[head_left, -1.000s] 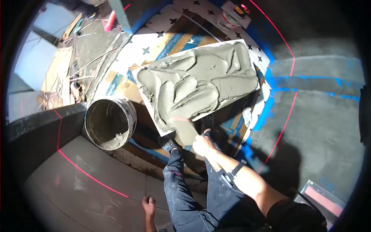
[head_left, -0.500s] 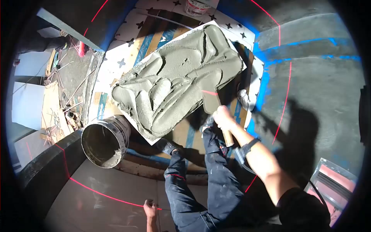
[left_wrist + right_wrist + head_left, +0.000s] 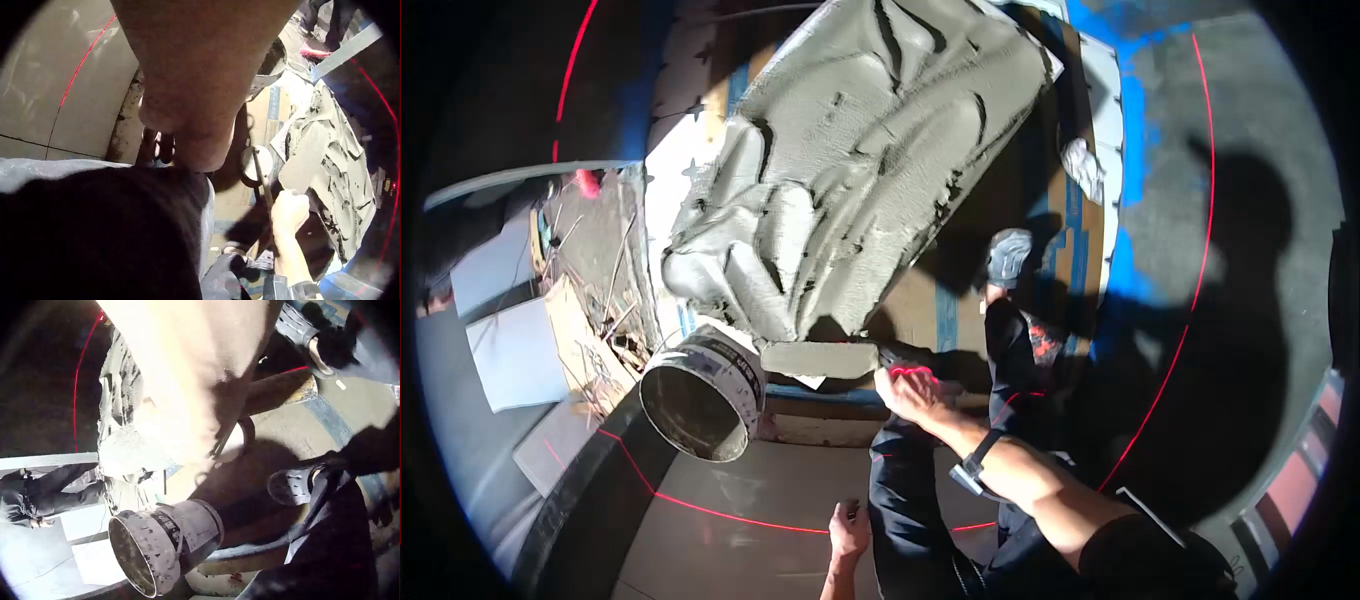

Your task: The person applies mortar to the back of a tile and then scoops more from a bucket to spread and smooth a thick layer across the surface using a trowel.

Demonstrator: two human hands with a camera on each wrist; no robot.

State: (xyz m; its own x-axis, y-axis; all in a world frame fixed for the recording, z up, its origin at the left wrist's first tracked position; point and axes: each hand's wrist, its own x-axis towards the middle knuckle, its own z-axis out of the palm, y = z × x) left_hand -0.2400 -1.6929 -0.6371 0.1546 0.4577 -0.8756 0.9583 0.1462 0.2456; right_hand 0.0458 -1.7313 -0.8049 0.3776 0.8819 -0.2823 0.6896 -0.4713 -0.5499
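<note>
Your right hand (image 3: 912, 393) grips the trowel (image 3: 820, 358) — past it, mortar (image 3: 840, 130) covers most of the slab (image 3: 1054, 68), not flat yet; left hand (image 3: 848, 530) — can't tell.

The floor (image 3: 588, 210) carries a brown covering (image 3: 918, 300) crossed by blue strips (image 3: 946, 322), beside pale tiles (image 3: 672, 150) with dark star shapes. A crumpled white wad (image 3: 1083, 170) lies near its right edge, and a grey shoe (image 3: 1008, 257) rests on the covering. Wood scraps (image 3: 580, 330) and thin rods (image 3: 618, 262) lie strewn over the grey part at left.
</note>
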